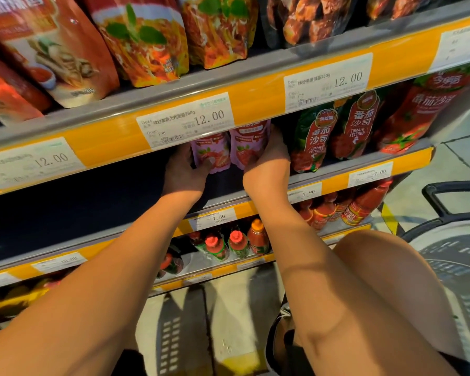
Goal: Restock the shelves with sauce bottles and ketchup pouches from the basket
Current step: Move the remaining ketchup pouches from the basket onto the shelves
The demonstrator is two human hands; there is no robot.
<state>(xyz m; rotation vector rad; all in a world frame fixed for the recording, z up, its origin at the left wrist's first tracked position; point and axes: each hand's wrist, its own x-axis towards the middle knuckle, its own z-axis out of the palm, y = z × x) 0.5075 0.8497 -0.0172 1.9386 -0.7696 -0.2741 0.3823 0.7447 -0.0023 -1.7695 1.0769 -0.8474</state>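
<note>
Two pink ketchup pouches stand side by side on the middle shelf (223, 196), partly hidden behind the yellow price rail. My left hand (183, 173) grips the left pink pouch (212, 154) from its left side, thumb across its front. My right hand (270, 156) holds the right pink pouch (246, 151) along its right edge. Just right of them stand red and green tomato ketchup pouches (314, 137). The basket (453, 253) sits on the floor at the far right, grey with a black handle.
The shelf left of my hands is dark and bare. Above are pasta sauce pouches (144, 44). Lower shelves hold red sauce bottles (236, 244) and more bottles (361, 204). My knee (369, 267) is bent in front of the bottom shelves.
</note>
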